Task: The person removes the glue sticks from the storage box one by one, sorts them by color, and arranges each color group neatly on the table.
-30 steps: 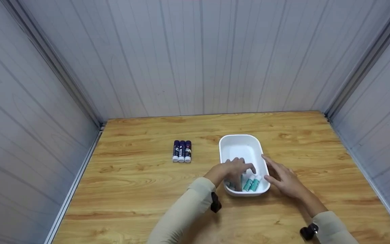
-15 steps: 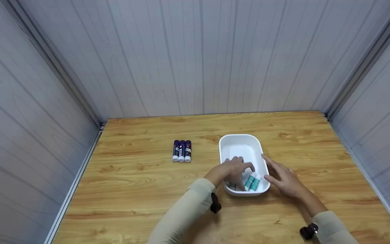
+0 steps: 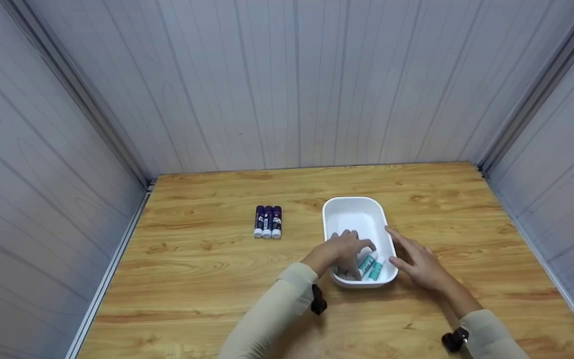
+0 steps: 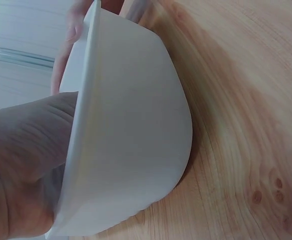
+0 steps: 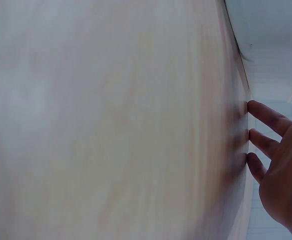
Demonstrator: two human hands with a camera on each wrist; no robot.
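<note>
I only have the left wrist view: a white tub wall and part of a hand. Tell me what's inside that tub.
Observer: From the head view, teal and white sticks lie at the near end of the white tub; its far end is bare.
Operator: Report what the left hand is doing.
Observer: The left hand reaches over the tub's left rim, fingers curled down over the sticks; whether it has a grip on one I cannot tell.
Operator: Give me the other hand.
Observer: The right hand lies with straight fingers against the tub's right outer wall.
Operator: List anything else on the table.
Observer: Three dark blue sticks lie side by side left of the tub.
</note>
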